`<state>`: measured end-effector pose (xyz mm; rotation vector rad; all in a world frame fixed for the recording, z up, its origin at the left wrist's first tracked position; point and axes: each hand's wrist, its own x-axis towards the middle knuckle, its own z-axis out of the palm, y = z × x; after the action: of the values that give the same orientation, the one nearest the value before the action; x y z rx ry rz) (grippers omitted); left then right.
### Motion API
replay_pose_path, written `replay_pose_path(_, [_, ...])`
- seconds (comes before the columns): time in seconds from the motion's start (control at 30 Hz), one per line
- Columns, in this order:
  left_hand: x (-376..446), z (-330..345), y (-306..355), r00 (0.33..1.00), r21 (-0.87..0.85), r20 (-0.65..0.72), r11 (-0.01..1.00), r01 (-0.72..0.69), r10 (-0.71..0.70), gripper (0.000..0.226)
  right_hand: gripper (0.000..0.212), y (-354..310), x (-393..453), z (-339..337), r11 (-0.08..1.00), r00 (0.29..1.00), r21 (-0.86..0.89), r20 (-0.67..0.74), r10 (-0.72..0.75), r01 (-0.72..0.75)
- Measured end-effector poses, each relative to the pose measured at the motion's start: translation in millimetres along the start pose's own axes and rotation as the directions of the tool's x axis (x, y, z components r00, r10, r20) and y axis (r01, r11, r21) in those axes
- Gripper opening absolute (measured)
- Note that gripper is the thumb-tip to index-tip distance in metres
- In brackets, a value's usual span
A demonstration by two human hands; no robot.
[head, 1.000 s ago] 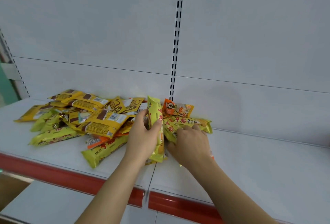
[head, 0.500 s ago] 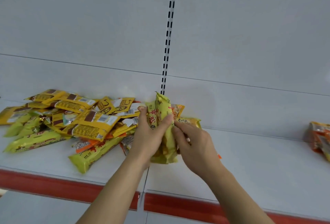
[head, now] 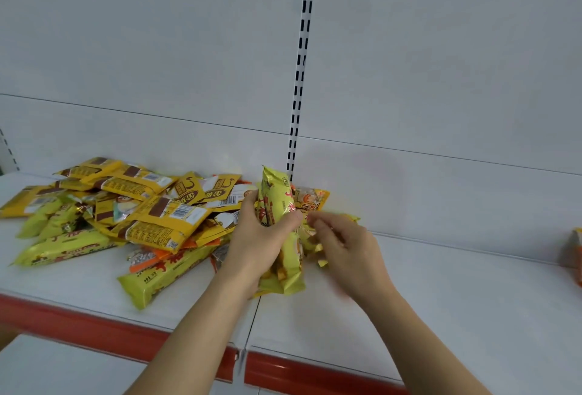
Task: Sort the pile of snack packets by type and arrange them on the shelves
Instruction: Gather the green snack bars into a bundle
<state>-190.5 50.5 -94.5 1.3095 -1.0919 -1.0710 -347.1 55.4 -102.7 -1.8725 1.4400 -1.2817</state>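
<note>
Left hand (head: pixel 256 237) grips a bunch of yellow packets (head: pixel 280 231) upright above the shelf (head: pixel 441 294), thumb across the front and fingers curled round the back, so the bunch stands on end with its top seam toward the back panel (head: pixel 441 79). Right hand (head: pixel 349 248) sits just beside it, blurred, fingers loosely curled toward the packets; whether they pinch a packet or only brush it cannot be told. Behind the two hands lie a few more packets flat on the shelf: an orange packet (head: pixel 311 199) against the back panel and a yellow one (head: pixel 348 216) partly hidden by the right hand's fingers.

To the left spreads the pile (head: pixel 126 215), a loose heap of overlapping packets. Yellow-and-brown ones with barcodes lie on top, lime-yellow long ones at the front and left edges, and orange-and-white ones are wedged under them near the middle. One long packet (head: pixel 163 278) juts toward the red shelf edge (head: pixel 78 325), close to the left forearm. The pile's right side touches the left hand.

A slotted upright (head: pixel 300 79) runs up the back panel directly behind the held bunch. At the far right edge of the view, well apart from the hands, part of another orange stack (head: pixel 574 256) stands on the shelf, cut off by the frame.
</note>
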Motion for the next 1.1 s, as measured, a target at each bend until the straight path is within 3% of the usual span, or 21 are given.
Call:
replay_pose_path(0.07, [0.5, -0.6, -0.7, 1.000, -0.005, -0.015, 1.000, -0.008, 0.008, 0.085, 0.028, 17.6, 16.2, 2.1, 0.937, 0.998, -0.343, 0.006, -0.065, 0.063])
replay_pose_path(0.13, [-0.6, -2.0, -0.7, 1.000, 0.004, -0.019, 1.000, -0.009, 0.009, 0.091, 0.035, 24.1, 27.1, 12.0, 0.807, 0.983, -0.579, 0.185, -0.004, 0.112])
replay_pose_path(0.2, [-1.8, -3.0, -0.1, 1.000, 0.020, -0.029, 1.000, -0.006, 0.007, 0.097, 0.041, 23.7, 31.9, 23.9, 0.671, 0.954, -0.730, 0.278, 0.116, 0.131])
replay_pose_path(0.27, [-2.2, -4.8, 0.0, 1.000, 0.022, -0.030, 1.000, -0.002, 0.002, 0.084, 0.037, 20.3, 34.0, 29.3, 0.585, 0.955, -0.798, 0.268, 0.131, 0.144])
replay_pose_path(0.37, [1.4, -7.2, -2.1, 1.000, -0.009, -0.027, 1.000, 0.001, -0.001, 0.068, 0.027, 16.1, 37.0, 20.2, 0.661, 0.986, -0.747, 0.151, 0.071, 0.067])
replay_pose_path(0.47, [2.8, -3.5, -0.3, 0.999, -0.056, -0.019, 0.998, 0.030, -0.031, 0.069, 0.020, 8.7, 30.2, 0.1, 0.796, 0.992, -0.603, 0.056, 0.116, -0.059])
replay_pose_path(0.57, [3.3, 6.0, 0.0, 1.000, -0.078, 0.010, 0.997, 0.021, -0.020, 0.051, 0.015, -0.9, 10.8, -10.6, 0.857, 0.992, -0.503, 0.000, 0.128, -0.111])
replay_pose_path(0.83, [6.3, 26.0, -0.2, 1.000, -0.121, 0.014, 0.992, -0.025, 0.027, 0.069, 0.014, -8.2, 2.5, -20.9, 0.978, 0.967, -0.137, -0.223, 0.125, -0.158])
replay_pose_path(0.97, [5.7, 27.2, 3.0, 1.000, -0.192, -0.006, 0.981, -0.031, 0.031, 0.055, 0.017, -18.2, 3.5, -16.4, 0.969, 0.944, 0.086, -0.221, 0.247, -0.234])
replay_pose_path(1.1, [4.2, 26.6, 7.3, 0.996, -0.174, -0.014, 0.981, -0.089, 0.088, 0.077, 0.025, -26.4, -10.6, -0.2, 0.995, 0.980, -0.002, -0.173, 0.101, -0.103])
